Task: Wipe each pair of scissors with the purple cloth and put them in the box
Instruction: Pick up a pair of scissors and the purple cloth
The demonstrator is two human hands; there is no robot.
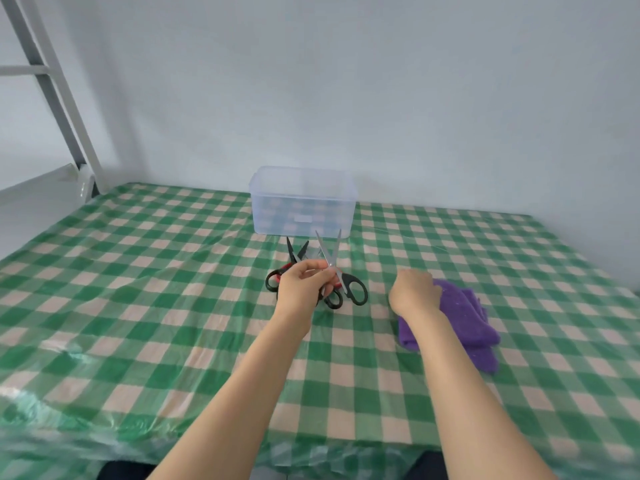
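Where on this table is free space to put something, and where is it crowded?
Free: the tablecloth left of the left hand, and right of the box beyond the purple cloth. Crowded: before the box, where the left hand holds silver scissors by red-handled scissors.

Soft even daylight (blurred, warped edges)

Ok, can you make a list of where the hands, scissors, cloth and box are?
left hand: holds silver scissors, blades open, tips up
right hand: on the cloth, grip unclear
red scissors: lying on the table behind left hand
box: clear, no lid, behind the scissors
table: green checked cover
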